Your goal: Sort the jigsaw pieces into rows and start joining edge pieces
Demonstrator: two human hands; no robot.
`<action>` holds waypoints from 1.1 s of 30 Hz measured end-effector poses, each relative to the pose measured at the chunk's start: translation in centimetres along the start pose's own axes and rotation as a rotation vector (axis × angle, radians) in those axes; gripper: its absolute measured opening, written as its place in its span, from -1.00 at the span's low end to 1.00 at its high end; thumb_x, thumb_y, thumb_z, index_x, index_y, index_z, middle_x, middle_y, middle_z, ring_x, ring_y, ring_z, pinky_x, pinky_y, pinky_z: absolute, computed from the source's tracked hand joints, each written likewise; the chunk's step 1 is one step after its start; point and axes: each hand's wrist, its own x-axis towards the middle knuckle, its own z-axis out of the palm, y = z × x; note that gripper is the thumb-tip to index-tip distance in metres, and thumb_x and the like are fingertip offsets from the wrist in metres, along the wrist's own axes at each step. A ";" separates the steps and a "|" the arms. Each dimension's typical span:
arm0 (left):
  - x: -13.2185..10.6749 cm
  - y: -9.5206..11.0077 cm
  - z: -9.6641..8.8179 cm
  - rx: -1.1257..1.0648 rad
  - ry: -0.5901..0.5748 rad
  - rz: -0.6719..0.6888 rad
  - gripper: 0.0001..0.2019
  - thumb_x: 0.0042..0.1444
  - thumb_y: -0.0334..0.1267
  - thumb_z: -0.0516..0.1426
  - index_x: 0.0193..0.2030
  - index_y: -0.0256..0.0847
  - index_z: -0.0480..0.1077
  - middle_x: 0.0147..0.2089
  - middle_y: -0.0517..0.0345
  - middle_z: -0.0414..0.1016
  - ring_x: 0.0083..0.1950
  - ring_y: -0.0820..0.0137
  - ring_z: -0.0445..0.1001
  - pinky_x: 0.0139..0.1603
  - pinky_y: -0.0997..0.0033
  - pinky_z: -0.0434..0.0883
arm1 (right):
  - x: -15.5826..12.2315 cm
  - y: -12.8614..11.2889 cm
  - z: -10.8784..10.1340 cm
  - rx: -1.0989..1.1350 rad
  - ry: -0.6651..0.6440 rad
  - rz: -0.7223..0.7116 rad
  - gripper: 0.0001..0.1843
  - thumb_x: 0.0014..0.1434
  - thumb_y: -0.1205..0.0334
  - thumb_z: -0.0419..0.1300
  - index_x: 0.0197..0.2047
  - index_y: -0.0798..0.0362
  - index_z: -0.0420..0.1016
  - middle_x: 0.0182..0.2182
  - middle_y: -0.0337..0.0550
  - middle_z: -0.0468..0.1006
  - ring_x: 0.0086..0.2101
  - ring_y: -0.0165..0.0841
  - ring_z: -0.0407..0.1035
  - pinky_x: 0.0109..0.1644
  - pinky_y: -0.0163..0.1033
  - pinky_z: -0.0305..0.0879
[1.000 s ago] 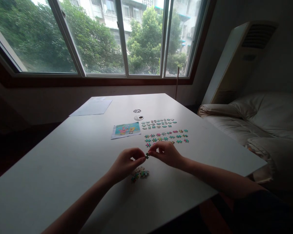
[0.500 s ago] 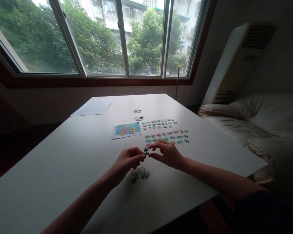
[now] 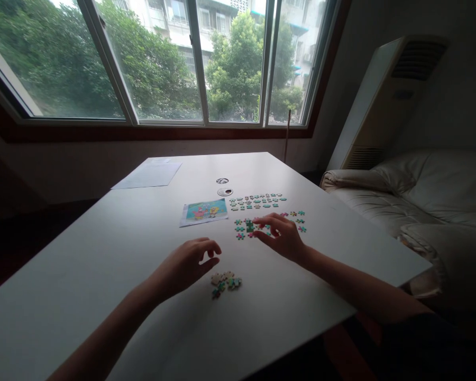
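Observation:
Between the thumb and fingers of my right hand (image 3: 280, 235) is a green puzzle piece (image 3: 249, 226), held above the rows of laid-out puzzle pieces (image 3: 240, 229). My left hand (image 3: 192, 260) is open over the table, its thumb and fingers apart with nothing between them. Just right of it lies a small pile of puzzle pieces (image 3: 227, 281), some face down and pale, others green and blue. A colourful cartoon picture sheet (image 3: 206, 210) lies flat beyond my left hand. My right hand hides part of the nearer rows.
Further rows of puzzle pieces (image 3: 257, 201) lie beyond my right hand. Two round inserts, one a disc (image 3: 225, 192), sit in the white table (image 3: 83, 254). Pale papers (image 3: 148, 174) lie at its far left corner. A sofa (image 3: 381, 206) stands to the right.
My left hand has let go of the green puzzle piece and drawn back left, opening. My right hand has carried the piece forward and right, over the rows.

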 end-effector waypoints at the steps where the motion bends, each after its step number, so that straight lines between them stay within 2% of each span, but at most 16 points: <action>1: -0.2 -0.4 -0.3 0.031 -0.051 0.027 -0.82 0.06 -0.17 0.05 -0.28 -0.18 0.40 -0.36 0.13 0.40 -0.41 0.43 0.32 -0.38 0.46 0.28 | 0.1 0.3 -0.2 -0.001 0.019 0.001 -0.75 0.08 0.12 0.15 -0.19 0.04 0.45 -0.40 -0.20 0.46 -0.62 -0.59 0.11 -0.52 -0.41 0.17; 4: -0.6 -1.0 -0.6 0.062 -0.162 0.063 -0.80 0.07 -0.16 0.04 -0.23 -0.15 0.40 -0.32 0.12 0.42 -0.36 0.40 0.34 -0.35 0.45 0.30 | 0.4 0.9 -0.7 -0.016 0.042 0.022 -0.74 0.08 0.11 0.14 -0.19 0.05 0.45 -0.40 -0.20 0.46 -0.62 -0.58 0.10 -0.54 -0.42 0.15; 8: -0.9 -0.7 -0.7 0.044 -0.252 0.056 -0.77 0.08 -0.12 0.03 -0.17 -0.12 0.38 -0.26 0.11 0.42 -0.31 0.38 0.35 -0.30 0.44 0.31 | 0.5 1.0 -0.8 -0.011 0.043 0.035 -0.74 0.08 0.10 0.14 -0.19 0.05 0.45 -0.38 -0.18 0.46 -0.62 -0.59 0.10 -0.54 -0.42 0.15; 14: -0.7 0.2 -0.9 0.014 -0.303 0.042 -0.75 0.09 -0.09 0.01 -0.20 -0.14 0.40 -0.27 0.10 0.41 -0.30 0.38 0.35 -0.29 0.45 0.30 | 0.5 0.6 -0.7 -0.012 0.036 0.045 -0.75 0.07 0.11 0.14 -0.19 0.03 0.45 -0.37 -0.18 0.47 -0.62 -0.58 0.11 -0.53 -0.41 0.15; 17: -0.7 0.1 -0.9 0.014 -0.300 0.041 -0.77 0.07 -0.14 0.03 -0.21 -0.14 0.40 -0.27 0.10 0.40 -0.31 0.39 0.34 -0.31 0.46 0.29 | 1.4 1.5 -1.2 -0.079 -0.018 0.086 -0.74 0.06 0.10 0.15 -0.19 0.02 0.46 -0.34 -0.19 0.47 -0.61 -0.58 0.14 -0.48 -0.40 0.17; 19: -0.7 0.0 -0.8 0.012 -0.294 0.041 -0.79 0.05 -0.16 0.04 -0.22 -0.13 0.41 -0.28 0.11 0.40 -0.32 0.39 0.34 -0.32 0.46 0.28 | 2.4 3.0 -2.1 -0.147 -0.093 0.141 -0.72 0.05 0.09 0.16 -0.19 0.02 0.46 -0.33 -0.20 0.48 -0.60 -0.57 0.17 -0.46 -0.38 0.18; 22: -0.7 0.1 -0.9 0.002 -0.301 0.048 -0.80 0.05 -0.18 0.03 -0.26 -0.14 0.41 -0.29 0.12 0.39 -0.33 0.40 0.34 -0.33 0.47 0.28 | 3.9 6.9 -3.9 -0.254 -0.222 0.263 -0.70 0.03 0.07 0.16 -0.20 0.04 0.48 -0.37 -0.21 0.51 -0.53 -0.51 0.28 -0.39 -0.36 0.20; 26: -0.7 0.2 -1.1 -0.003 -0.319 0.035 -0.82 0.06 -0.21 0.03 -0.28 -0.14 0.42 -0.29 0.12 0.38 -0.34 0.41 0.34 -0.35 0.48 0.28 | 4.6 12.5 -6.0 -0.378 -0.407 0.565 -0.70 -0.02 0.08 0.19 -0.21 0.03 0.50 -0.35 -0.19 0.54 -0.37 -0.40 0.38 -0.28 -0.35 0.21; 27: -0.7 0.1 -1.1 0.002 -0.320 0.033 -0.83 0.06 -0.21 0.03 -0.28 -0.14 0.41 -0.29 0.12 0.38 -0.34 0.41 0.34 -0.35 0.48 0.28 | 4.6 13.6 -6.3 -0.389 -0.427 0.594 -0.70 -0.02 0.10 0.19 -0.22 0.05 0.51 -0.35 -0.18 0.54 -0.35 -0.38 0.39 -0.28 -0.34 0.22; 30: -0.6 0.0 -1.0 0.004 -0.320 0.034 -0.82 0.06 -0.21 0.02 -0.28 -0.14 0.42 -0.29 0.12 0.38 -0.35 0.41 0.34 -0.34 0.47 0.28 | 4.2 15.5 -6.4 -0.399 -0.464 0.633 -0.70 -0.03 0.11 0.19 -0.23 0.08 0.52 -0.35 -0.14 0.55 -0.34 -0.35 0.41 -0.28 -0.34 0.22; 33: -0.5 -0.1 -0.9 -0.017 -0.324 0.028 -0.81 0.07 -0.19 0.02 -0.29 -0.15 0.43 -0.30 0.11 0.38 -0.35 0.41 0.34 -0.35 0.48 0.28 | 3.9 16.2 -5.9 -0.398 -0.497 0.646 -0.68 -0.04 0.10 0.20 -0.23 0.07 0.53 -0.34 -0.14 0.56 -0.34 -0.36 0.41 -0.28 -0.35 0.23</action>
